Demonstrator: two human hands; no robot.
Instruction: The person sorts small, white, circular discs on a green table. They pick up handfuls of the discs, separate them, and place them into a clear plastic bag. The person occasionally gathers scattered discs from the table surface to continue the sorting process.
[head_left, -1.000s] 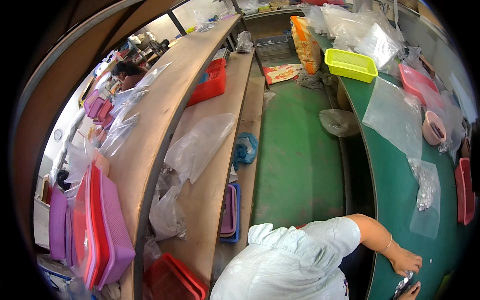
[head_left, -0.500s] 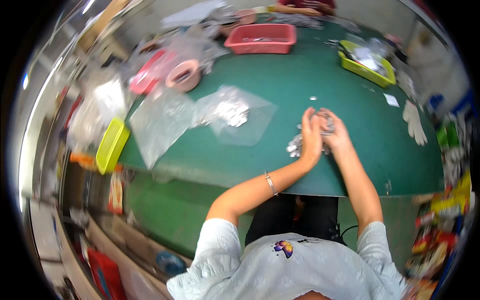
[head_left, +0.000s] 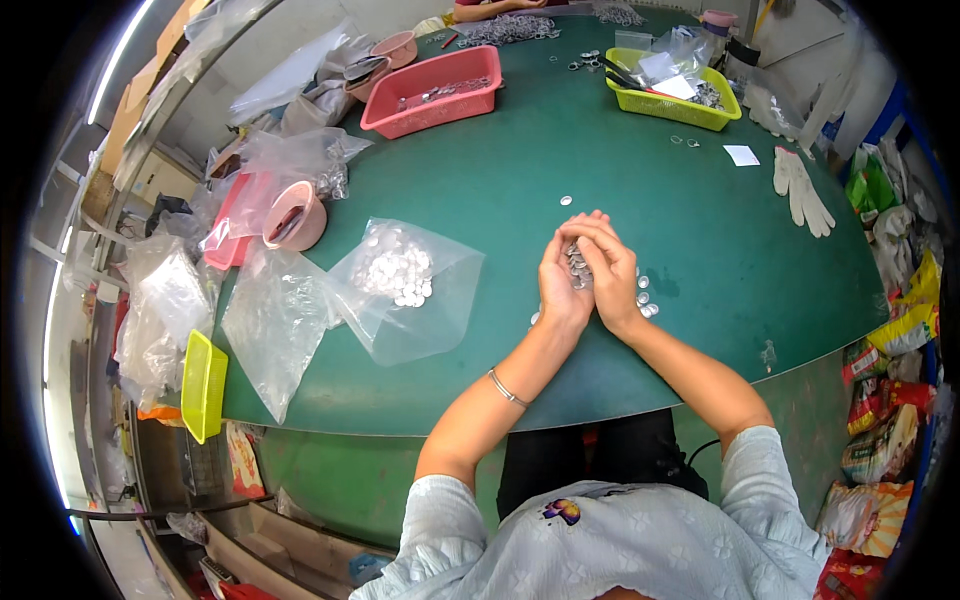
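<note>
- The left hand (head_left: pixel 560 282) and the right hand (head_left: pixel 610 272) are pressed together over the green table (head_left: pixel 520 170).
- Both hands curl around small silver discs (head_left: pixel 577 266), held between the palms.
- More loose discs (head_left: pixel 645 298) lie just beside the right hand.
- A clear bag of discs (head_left: pixel 405 285) lies to the left.

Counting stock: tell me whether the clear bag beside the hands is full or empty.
Partly filled: the clear bag lies flat with one cluster of small silver discs inside.

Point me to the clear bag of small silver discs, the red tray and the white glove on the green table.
Clear bag of silver discs (head_left: pixel 405 290): head view, on the bag's plastic middle, just below the discs.
Red tray (head_left: pixel 432 103): head view, on its near long wall.
White glove (head_left: pixel 800 192): head view, on its palm.
</note>
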